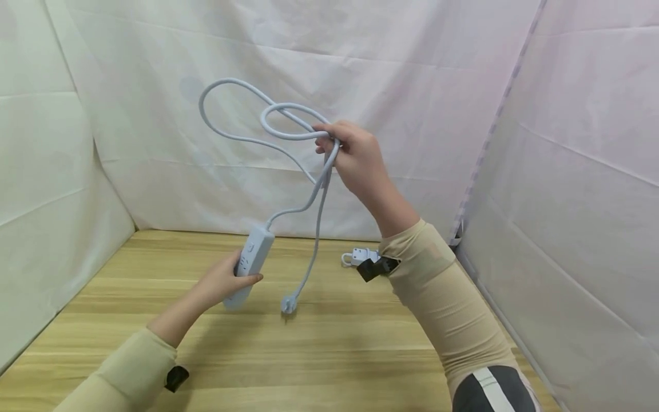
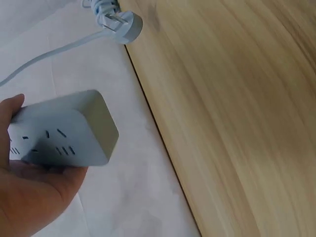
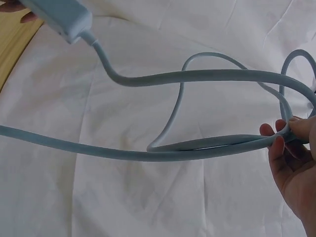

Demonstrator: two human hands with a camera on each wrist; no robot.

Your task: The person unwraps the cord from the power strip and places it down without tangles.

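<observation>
A white power strip (image 1: 255, 250) is gripped in my left hand (image 1: 218, 281), tilted above the table with its cord end up. In the left wrist view, the strip's (image 2: 59, 133) socket slots and bare end face show. My right hand (image 1: 360, 154) pinches the strip's cord (image 1: 321, 197) higher up, in front of the cloth. Two loose loops of cord stick out to the left of that hand. From it the plug (image 1: 289, 304) dangles, prongs showing. The right wrist view shows several strands of the cord (image 3: 173, 79) meeting at the right hand's (image 3: 296, 163) fingertips.
A second, smaller white power strip (image 1: 360, 256) with its cord bundled lies at the back of the wooden table (image 1: 329, 366), partly behind the right wrist's black camera mount (image 1: 378, 268). White cloth (image 1: 412, 86) hangs behind and along both sides.
</observation>
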